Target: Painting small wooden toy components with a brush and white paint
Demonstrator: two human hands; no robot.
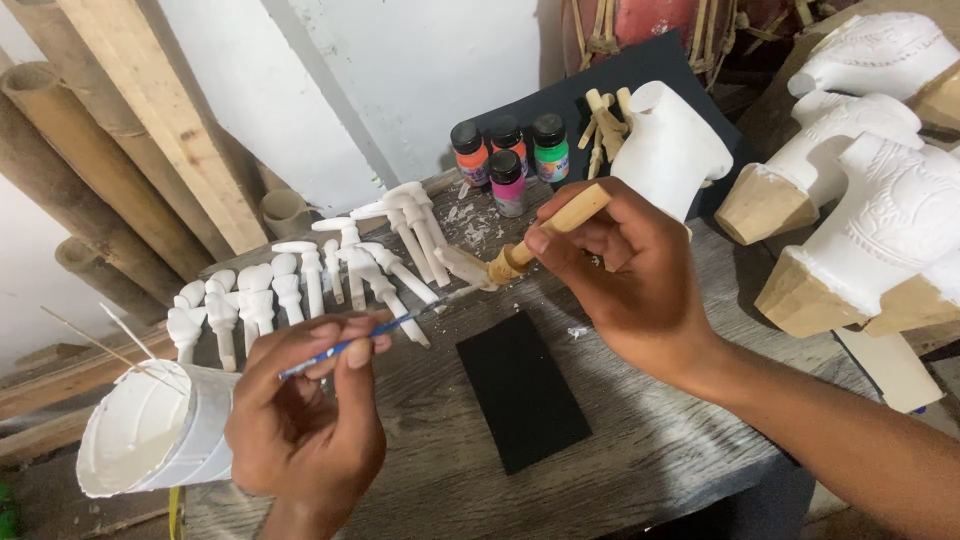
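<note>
My left hand point(305, 420) pinches a thin blue-handled paintbrush point(375, 330), its tip reaching toward a small carved wooden piece point(545, 235). That piece is partly painted white at its left end and bare wood at the right, and my right hand point(625, 275) grips it by the bare end above the grey wooden table point(640, 450). A row of several white-painted carved pieces point(300, 285) lies on the table behind the brush. A white paint cup point(150, 430) rests on its side at the lower left.
A black rectangular pad point(520, 390) lies below my hands. Several small paint bottles point(505, 155) stand at the back. Large white carved wooden figures point(860, 230) and a white torso point(665, 150) crowd the right. Bamboo poles and planks point(120, 150) lean at the left.
</note>
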